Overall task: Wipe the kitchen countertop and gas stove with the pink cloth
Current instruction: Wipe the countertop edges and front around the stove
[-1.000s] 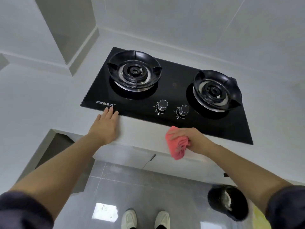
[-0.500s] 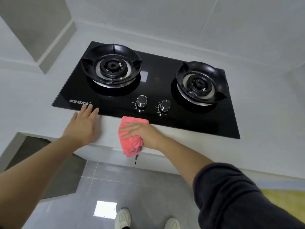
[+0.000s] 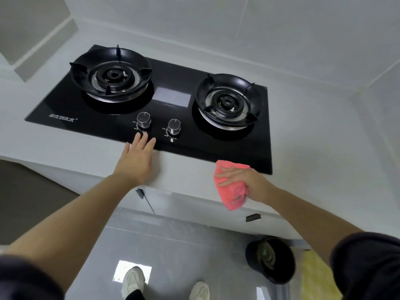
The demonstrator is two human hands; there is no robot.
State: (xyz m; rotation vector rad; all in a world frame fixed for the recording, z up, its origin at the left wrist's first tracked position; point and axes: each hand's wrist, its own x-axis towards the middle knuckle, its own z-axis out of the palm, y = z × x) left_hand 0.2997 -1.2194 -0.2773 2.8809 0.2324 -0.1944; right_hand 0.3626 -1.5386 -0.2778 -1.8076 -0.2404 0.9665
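Fingers of my left hand (image 3: 136, 158) are straight and slightly spread. The palm lies flat on the white countertop (image 3: 313, 137) in front of the gas stove (image 3: 65, 105). The fingertips reach over the front edge of the black glass, just below the left control knob (image 3: 143, 119), without touching it. That hand holds nothing.

My right hand (image 3: 244, 180) presses the pink cloth (image 3: 232, 194) against the front strip of the countertop, near the stove's front right corner. Its fingers lie straight across the cloth, pointing left. I cannot see the thumb, so I cannot tell whether it pinches the fabric underneath. The cloth's upper edge sits right at the rim of the glass. Its bunched lower end hangs over the front edge of the counter.

On the stove, the left burner (image 3: 111, 75) and the right burner (image 3: 227, 102) each sit inside a black pan support. The right control knob (image 3: 174, 126) stands between them, beside the left one.

Below the counter I see grey floor tiles, my two white shoes (image 3: 133, 281), and a black bucket (image 3: 270, 259) to the right. A small black cabinet handle (image 3: 253, 217) shows under the counter's edge.
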